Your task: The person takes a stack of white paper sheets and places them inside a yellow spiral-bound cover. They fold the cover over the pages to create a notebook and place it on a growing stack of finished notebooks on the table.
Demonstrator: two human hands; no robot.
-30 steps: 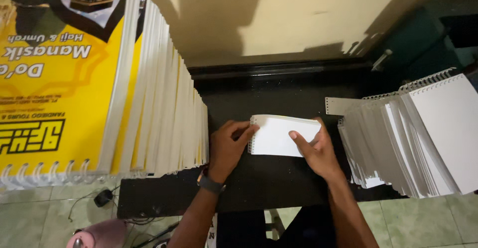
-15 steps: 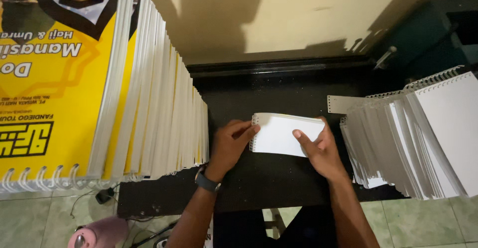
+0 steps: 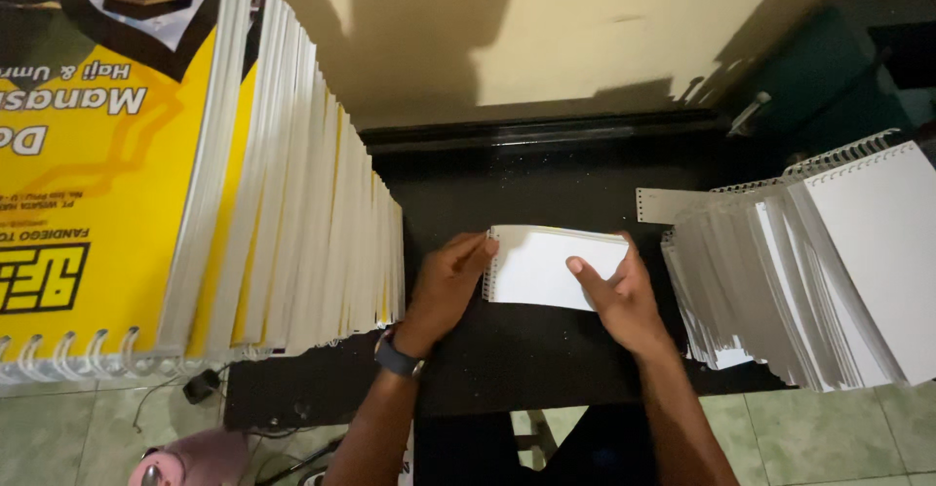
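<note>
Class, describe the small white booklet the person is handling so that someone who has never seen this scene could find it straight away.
Start at the black work surface below the cream wall. At its middle lies the small white booklet, the left hand at its wire-bound edge and the right hand on its other end. Unlike the yellow-covered row on the left and the fanned white stack on the right, it lies flat and alone.
</note>
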